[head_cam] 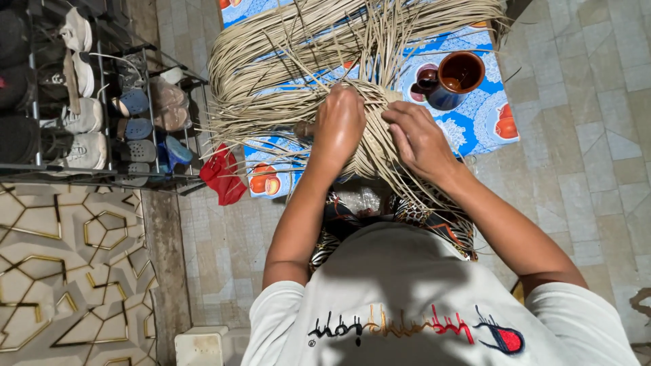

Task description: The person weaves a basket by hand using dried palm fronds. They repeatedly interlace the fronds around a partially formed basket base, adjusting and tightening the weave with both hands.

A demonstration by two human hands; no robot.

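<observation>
On a pale tiled floor [576, 156], seen from above, a person in a white shirt sits and works with both hands over their lap. Largest in view is a great bundle of long tan straw strips [285, 54], looped and fanned out across the top of the scene. It lies on a blue patterned mat [485, 122] printed with orange shapes.

At the left stands a dark metal shoe rack [102, 102], filled with sneakers and sandals. Below it the floor covering changes to a grey pattern with gold lines.

At the middle, where the strips gather, sits a partly woven straw piece [369, 146], directly in front of the person and above their knees. The left hand [338, 125] rests on top of this woven piece, its fingers curled down and closed around the strips. The right hand [417, 139] lies just beside it, touching the weave, with fingers bent and pressed on the strips; whether they pinch a single strip cannot be told.

A red cloth [222, 175] lies crumpled on the floor by the mat's left edge. A brown mug [453, 80] with a dark blue outside stands on the mat, up and to the right of the hands.
</observation>
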